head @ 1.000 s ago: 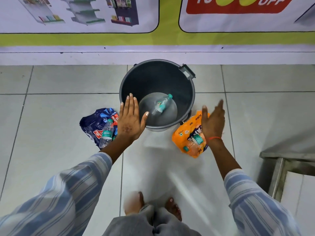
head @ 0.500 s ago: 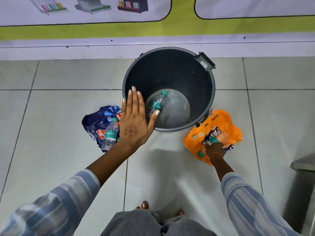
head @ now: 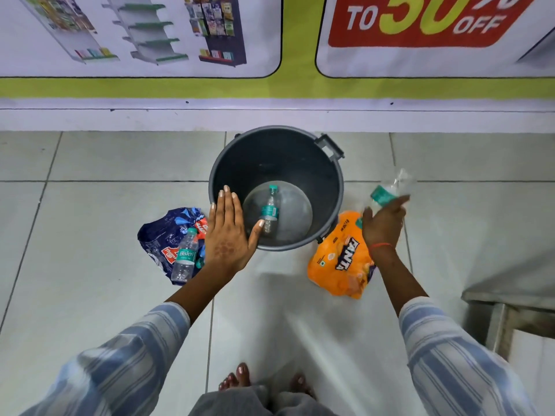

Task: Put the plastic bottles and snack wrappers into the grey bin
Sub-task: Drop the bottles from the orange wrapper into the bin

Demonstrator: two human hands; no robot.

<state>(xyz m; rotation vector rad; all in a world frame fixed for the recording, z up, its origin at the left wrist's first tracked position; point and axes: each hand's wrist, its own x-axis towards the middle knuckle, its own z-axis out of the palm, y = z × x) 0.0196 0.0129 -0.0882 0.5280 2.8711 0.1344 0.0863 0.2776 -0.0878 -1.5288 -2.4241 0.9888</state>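
Above wrapper [head: 339, 259], R hand [head: 381, 223] grips bottle [head: 389, 190].

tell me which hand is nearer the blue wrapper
Left. The left hand hovers just beside the blue wrapper; the right hand is across the bin, holding a bottle.

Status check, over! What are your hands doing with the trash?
Left hand open over grey bin rim. Right hand holds blurred bottle. One bottle binned; nothing blocking.

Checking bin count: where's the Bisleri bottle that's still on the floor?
Head view, left of the grey bin: the Bisleri bottle lies on the blue snack wrapper, beside the left hand.
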